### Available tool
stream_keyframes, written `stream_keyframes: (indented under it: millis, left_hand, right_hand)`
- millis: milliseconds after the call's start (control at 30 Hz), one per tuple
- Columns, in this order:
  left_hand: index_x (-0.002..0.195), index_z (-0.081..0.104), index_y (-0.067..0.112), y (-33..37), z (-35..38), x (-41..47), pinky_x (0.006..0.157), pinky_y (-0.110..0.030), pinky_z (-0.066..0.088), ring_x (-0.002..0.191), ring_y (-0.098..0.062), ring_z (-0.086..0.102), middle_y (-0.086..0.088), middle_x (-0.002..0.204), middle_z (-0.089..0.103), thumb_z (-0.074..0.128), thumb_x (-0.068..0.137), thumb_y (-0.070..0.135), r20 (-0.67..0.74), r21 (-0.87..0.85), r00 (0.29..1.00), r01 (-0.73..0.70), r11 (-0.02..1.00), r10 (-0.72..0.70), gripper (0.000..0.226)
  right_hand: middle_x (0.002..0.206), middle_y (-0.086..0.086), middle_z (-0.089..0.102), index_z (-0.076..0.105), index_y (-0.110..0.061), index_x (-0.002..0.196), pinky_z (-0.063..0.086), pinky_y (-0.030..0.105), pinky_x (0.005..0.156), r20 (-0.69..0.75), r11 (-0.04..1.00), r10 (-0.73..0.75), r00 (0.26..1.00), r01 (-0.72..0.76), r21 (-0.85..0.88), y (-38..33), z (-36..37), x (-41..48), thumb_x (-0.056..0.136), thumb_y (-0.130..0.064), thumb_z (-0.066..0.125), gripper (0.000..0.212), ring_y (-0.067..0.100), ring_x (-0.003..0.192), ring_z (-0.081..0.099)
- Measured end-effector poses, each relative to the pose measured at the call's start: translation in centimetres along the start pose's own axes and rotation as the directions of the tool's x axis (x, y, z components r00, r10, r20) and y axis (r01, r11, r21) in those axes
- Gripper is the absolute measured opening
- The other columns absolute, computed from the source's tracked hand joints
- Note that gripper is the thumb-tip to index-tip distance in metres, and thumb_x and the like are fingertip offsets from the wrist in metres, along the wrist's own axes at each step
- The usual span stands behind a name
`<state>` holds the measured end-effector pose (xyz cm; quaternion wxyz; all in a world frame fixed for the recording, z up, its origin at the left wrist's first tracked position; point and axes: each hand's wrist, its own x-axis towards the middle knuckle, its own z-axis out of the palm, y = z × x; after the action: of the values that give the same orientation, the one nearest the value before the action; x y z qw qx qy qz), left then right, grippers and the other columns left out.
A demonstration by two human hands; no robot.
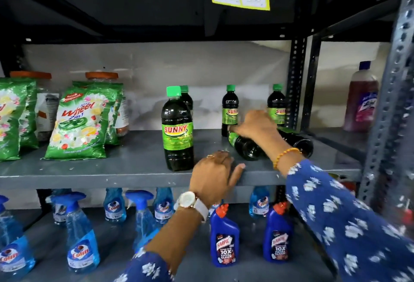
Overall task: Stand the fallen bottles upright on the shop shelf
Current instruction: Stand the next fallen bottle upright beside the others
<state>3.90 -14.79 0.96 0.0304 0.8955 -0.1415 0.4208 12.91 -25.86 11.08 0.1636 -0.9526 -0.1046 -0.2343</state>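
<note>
Still down — 2 dark-filled bottles beneath right hand

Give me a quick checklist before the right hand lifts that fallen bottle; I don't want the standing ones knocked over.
1. Right hand on the fallen bottle: ok, it rests over the neck end; full grip cannot tell.
2. Second fallen bottle free of the arm: not ok, it lies right beside the wrist.
3. Standing bottle behind clear of the swing: not ok, very close.
4. Bare shelf space to set it upright: ok.
5. Left hand out of the way: ok, at the shelf's front edge.
6. Cap tight: cannot tell, hidden.
</note>
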Motion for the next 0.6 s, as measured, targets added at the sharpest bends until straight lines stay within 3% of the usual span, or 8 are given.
stream_keyframes:
  millis: [100,267,400,500,600]
  left_hand:
    - [0.087,0.063,0.014,-0.4,1.5,1.2,0.061,-0.033,0.045,0.081,-0.027,0.061,-0.007,0.092,0.067,0.026,0.092,0.056,0.107,0.178,0.990,0.077,0.981,-0.097,0.056]
    - [0.070,0.059,0.016,-0.5,2.4,0.9,0.046,-0.029,0.034,0.065,-0.029,0.063,-0.007,0.073,0.069,0.026,0.090,0.059,0.099,0.184,0.985,0.123,0.975,-0.143,0.057]
    - [0.065,0.057,0.016,-0.4,2.1,1.0,0.044,-0.028,0.030,0.061,-0.031,0.062,-0.008,0.069,0.068,0.034,0.089,0.055,0.065,0.180,0.987,0.132,0.975,-0.146,0.052]
    - [0.066,0.057,0.016,-0.3,2.3,1.0,0.045,-0.029,0.029,0.064,-0.029,0.063,-0.006,0.070,0.068,0.028,0.089,0.056,0.056,0.193,0.988,0.132,0.972,-0.145,0.055]
    - [0.067,0.058,0.017,-0.3,2.5,1.1,0.046,-0.028,0.030,0.065,-0.028,0.063,-0.006,0.072,0.068,0.028,0.090,0.055,0.042,0.183,0.988,0.136,0.974,-0.146,0.053]
  right_hand:
    - [0.120,0.009,0.056,0.049,-0.013,0.121,0.042,0.035,0.083,0.130,0.972,0.079,0.988,-0.048,-0.229,-0.8,2.3,0.7,0.064,-0.064,0.068,0.079,0.031,0.112,0.050]
    - [0.116,0.006,0.058,0.054,-0.015,0.115,0.040,0.034,0.070,0.056,0.957,0.097,0.994,-0.078,-0.278,-0.4,4.5,1.6,0.071,-0.038,0.071,0.052,0.029,0.110,0.046]
    - [0.108,0.012,0.063,0.059,-0.015,0.106,0.046,0.034,0.073,-0.083,0.993,0.093,0.992,-0.087,0.076,2.2,4.5,1.4,0.063,-0.048,0.074,0.056,0.033,0.102,0.058]
    - [0.096,0.014,0.067,0.058,-0.015,0.099,0.050,0.036,0.071,-0.181,0.910,0.104,0.978,-0.020,0.414,4.1,4.7,1.1,0.060,-0.058,0.070,0.060,0.034,0.090,0.062]
    - [0.094,0.010,0.067,0.051,-0.014,0.103,0.051,0.040,0.073,-0.226,0.805,0.012,0.974,0.125,0.581,5.1,5.4,0.8,0.063,-0.052,0.073,0.060,0.029,0.086,0.063]
